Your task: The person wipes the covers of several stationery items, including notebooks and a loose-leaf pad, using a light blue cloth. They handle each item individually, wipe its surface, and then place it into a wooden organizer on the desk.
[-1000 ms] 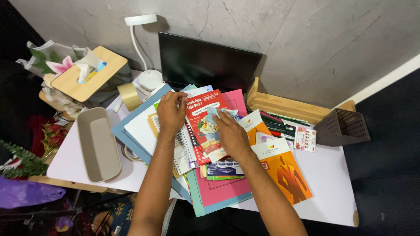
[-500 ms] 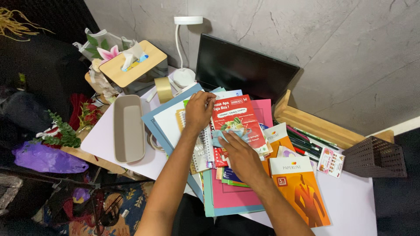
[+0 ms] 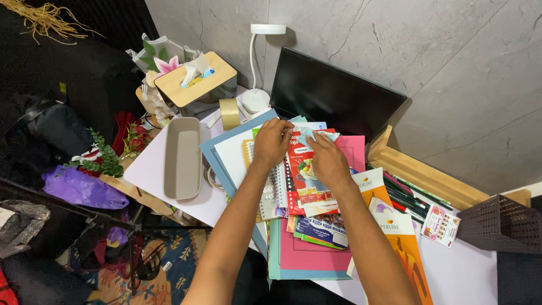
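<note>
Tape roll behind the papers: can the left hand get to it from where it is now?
Probably yes. The tape roll stands bare on the desk just beyond the left hand, which rests on the paper stack's top edge; nothing lies between them, and the lamp base sits off to its side.

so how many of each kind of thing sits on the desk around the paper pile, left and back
Beige tray: 1
Tape roll: 1
White desk lamp: 1
Wooden-topped tissue box: 1
Dark screen: 1
Total: 5
</note>
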